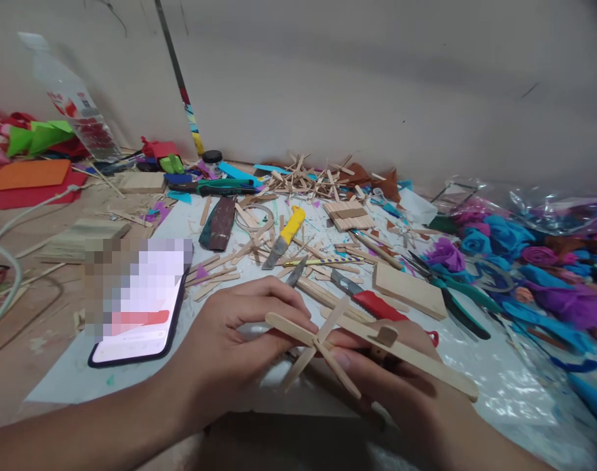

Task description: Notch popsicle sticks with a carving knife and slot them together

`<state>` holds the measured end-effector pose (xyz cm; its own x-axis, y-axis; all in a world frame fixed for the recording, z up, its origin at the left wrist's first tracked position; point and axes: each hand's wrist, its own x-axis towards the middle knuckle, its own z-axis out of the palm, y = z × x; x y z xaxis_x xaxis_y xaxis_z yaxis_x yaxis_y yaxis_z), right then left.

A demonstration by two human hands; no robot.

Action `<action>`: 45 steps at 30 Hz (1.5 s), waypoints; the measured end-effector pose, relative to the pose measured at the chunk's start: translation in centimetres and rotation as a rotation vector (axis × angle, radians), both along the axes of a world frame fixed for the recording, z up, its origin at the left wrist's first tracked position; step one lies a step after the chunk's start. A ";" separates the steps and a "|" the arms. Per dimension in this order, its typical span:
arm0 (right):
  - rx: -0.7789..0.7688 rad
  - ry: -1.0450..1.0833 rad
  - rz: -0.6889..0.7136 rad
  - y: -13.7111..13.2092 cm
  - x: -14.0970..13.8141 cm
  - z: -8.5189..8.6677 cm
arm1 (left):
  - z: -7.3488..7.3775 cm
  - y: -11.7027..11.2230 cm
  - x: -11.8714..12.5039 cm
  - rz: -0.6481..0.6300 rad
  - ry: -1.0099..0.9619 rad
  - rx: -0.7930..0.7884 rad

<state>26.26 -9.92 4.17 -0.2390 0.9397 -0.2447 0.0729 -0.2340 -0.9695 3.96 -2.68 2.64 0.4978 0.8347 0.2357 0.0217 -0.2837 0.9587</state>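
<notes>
A small model plane (401,350) made of wooden craft sticks is held low in front of me, with a crossed-stick propeller (317,342) at its near end. My right hand (416,392) is closed round its body, the thumb close behind the propeller. From the other side, my left hand (239,320) pinches at the hub, its fingertips partly hidden behind the blades. Just beyond my hands lie a red-handled cutter knife (377,304) and a yellow-handled cutter knife (286,235).
A lit phone (141,301) lies left of my hands. Green-handled pliers (455,297) and a wooden block (409,288) are at the right. Loose craft sticks (303,176) are piled near the wall, and a plastic bottle (75,101) stands back left. Crepe-paper flowers (505,235) crowd the right edge.
</notes>
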 end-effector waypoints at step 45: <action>-0.208 0.178 -0.169 0.1 -0.4 -1.2 | 0.3 -0.1 -0.1 -0.058 0.006 0.066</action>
